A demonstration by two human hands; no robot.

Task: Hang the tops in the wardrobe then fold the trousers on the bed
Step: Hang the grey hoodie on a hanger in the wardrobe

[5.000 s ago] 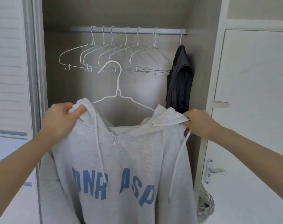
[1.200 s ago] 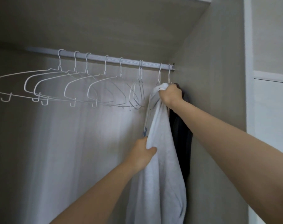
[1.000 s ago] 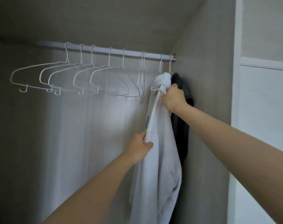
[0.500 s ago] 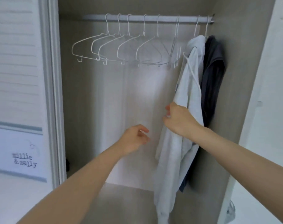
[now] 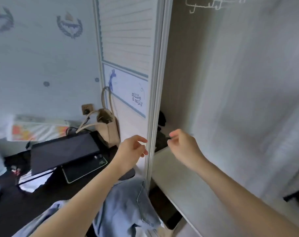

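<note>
Both my hands hang free in front of the wardrobe (image 5: 205, 82), fingers loosely curled and holding nothing. My left hand (image 5: 131, 149) is beside the white door frame (image 5: 156, 100); my right hand (image 5: 183, 146) is inside the open compartment above its pale shelf (image 5: 179, 182). Light-blue denim trousers (image 5: 128, 207) lie crumpled below my left forearm. A few empty white hangers (image 5: 212, 4) show at the top edge. The hung grey hoodie is a blurred pale mass (image 5: 271, 108) on the right.
To the left, a dark desk (image 5: 17, 206) carries a tilted black screen (image 5: 63, 149), a tablet-like pad (image 5: 85, 170) and a beige tote bag (image 5: 107, 127). A louvred sliding door (image 5: 126, 40) stands next to the opening. Dark items (image 5: 162, 120) sit at the shelf's back.
My right hand has let go of the hung hoodie and both hands have dropped. My view has swung down and left, bringing the desk and denim trousers into sight.
</note>
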